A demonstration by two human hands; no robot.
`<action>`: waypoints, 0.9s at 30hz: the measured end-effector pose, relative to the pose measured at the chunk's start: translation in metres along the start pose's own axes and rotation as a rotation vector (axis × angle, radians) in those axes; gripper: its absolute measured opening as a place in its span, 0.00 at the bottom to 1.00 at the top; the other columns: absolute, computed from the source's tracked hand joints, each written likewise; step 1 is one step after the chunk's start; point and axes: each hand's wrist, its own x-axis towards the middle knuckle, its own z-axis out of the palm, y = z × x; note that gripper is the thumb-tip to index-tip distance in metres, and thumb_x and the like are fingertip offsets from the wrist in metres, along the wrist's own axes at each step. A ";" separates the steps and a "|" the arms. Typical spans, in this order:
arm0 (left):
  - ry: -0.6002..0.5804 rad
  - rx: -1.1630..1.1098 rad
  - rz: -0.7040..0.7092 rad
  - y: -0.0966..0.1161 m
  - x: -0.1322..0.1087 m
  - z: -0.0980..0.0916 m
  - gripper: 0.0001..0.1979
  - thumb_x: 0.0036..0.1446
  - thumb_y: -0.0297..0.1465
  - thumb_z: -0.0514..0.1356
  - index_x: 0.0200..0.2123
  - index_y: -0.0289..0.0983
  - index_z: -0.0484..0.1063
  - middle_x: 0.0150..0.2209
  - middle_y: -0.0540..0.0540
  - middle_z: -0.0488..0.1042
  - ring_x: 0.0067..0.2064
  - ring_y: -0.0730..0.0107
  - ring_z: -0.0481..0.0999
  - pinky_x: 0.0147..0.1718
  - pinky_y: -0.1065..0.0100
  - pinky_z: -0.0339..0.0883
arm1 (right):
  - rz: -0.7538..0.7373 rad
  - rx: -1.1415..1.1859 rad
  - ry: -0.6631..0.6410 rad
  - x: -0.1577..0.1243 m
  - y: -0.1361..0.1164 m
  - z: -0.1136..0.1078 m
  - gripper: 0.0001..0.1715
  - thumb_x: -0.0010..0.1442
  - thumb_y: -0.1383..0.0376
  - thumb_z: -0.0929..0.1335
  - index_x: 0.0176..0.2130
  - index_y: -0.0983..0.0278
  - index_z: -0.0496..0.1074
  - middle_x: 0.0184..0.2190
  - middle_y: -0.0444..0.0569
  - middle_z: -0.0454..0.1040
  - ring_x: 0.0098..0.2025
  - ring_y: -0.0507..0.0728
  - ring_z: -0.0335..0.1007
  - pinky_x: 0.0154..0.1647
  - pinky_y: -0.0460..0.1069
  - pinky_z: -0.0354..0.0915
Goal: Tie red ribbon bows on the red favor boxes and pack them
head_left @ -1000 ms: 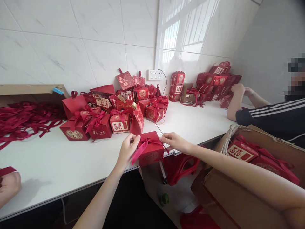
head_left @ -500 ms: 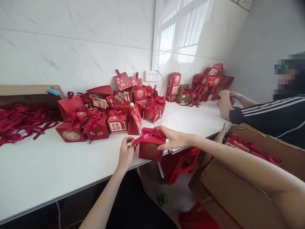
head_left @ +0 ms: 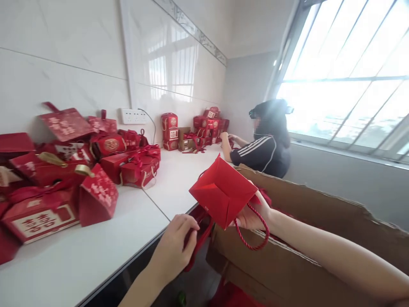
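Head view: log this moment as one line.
right hand: holds red box | left hand: nothing visibly held, near table | carton: open

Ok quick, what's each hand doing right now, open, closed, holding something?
Left hand: partly open, fingers loosely curled, nothing visible in it.
Right hand: closed around a red box, holding it above the carton.

Before me runs a smooth white tabletop (head_left: 76, 256), crossed by a thin dark seam. At my ten o'clock it bears crowded red cardboard gift boxes (head_left: 44, 217); at eleven, a ribboned red cardboard box with pale rope handles (head_left: 137, 174). Nearer twelve I see a tall red round-topped stack (head_left: 169, 135), an open brown cardboard box (head_left: 185, 146) and heaped red cartons (head_left: 207, 127).
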 end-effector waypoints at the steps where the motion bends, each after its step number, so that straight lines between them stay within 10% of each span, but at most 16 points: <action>1: -0.008 -0.001 0.058 0.008 0.007 0.012 0.08 0.57 0.24 0.49 0.36 0.39 0.66 0.39 0.45 0.71 0.44 0.66 0.71 0.43 0.64 0.69 | -0.051 -0.031 0.063 -0.009 -0.002 -0.004 0.37 0.55 0.39 0.54 0.50 0.62 0.62 0.44 0.53 0.73 0.41 0.61 0.72 0.39 0.56 0.69; 8: -0.139 0.125 0.351 0.030 0.029 0.076 0.27 0.55 0.26 0.54 0.59 0.37 0.54 0.60 0.40 0.59 0.64 0.51 0.52 0.58 0.48 0.54 | -0.666 -0.939 0.797 -0.102 -0.046 -0.112 0.38 0.46 0.50 0.69 0.53 0.56 0.56 0.50 0.49 0.67 0.51 0.65 0.64 0.52 0.59 0.61; 11: -0.190 0.121 0.228 0.027 0.029 0.090 0.29 0.52 0.30 0.58 0.58 0.39 0.54 0.61 0.39 0.58 0.64 0.44 0.49 0.56 0.38 0.50 | -0.522 -1.364 1.021 -0.145 -0.050 -0.179 0.37 0.47 0.54 0.69 0.53 0.59 0.55 0.49 0.52 0.65 0.52 0.66 0.62 0.55 0.62 0.57; 16: -0.168 -0.032 0.154 0.024 0.030 0.102 0.22 0.53 0.28 0.59 0.51 0.39 0.57 0.55 0.40 0.62 0.65 0.50 0.46 0.55 0.47 0.60 | -0.001 -1.662 0.992 -0.167 -0.015 -0.246 0.39 0.43 0.61 0.68 0.54 0.64 0.57 0.53 0.57 0.59 0.54 0.65 0.61 0.58 0.56 0.56; 27: -0.103 -0.119 0.102 0.031 0.028 0.113 0.22 0.49 0.24 0.58 0.47 0.38 0.56 0.53 0.38 0.61 0.66 0.42 0.39 0.56 0.39 0.55 | 0.331 -1.706 1.025 -0.111 0.007 -0.265 0.39 0.44 0.61 0.68 0.55 0.67 0.61 0.52 0.61 0.66 0.59 0.69 0.57 0.54 0.57 0.60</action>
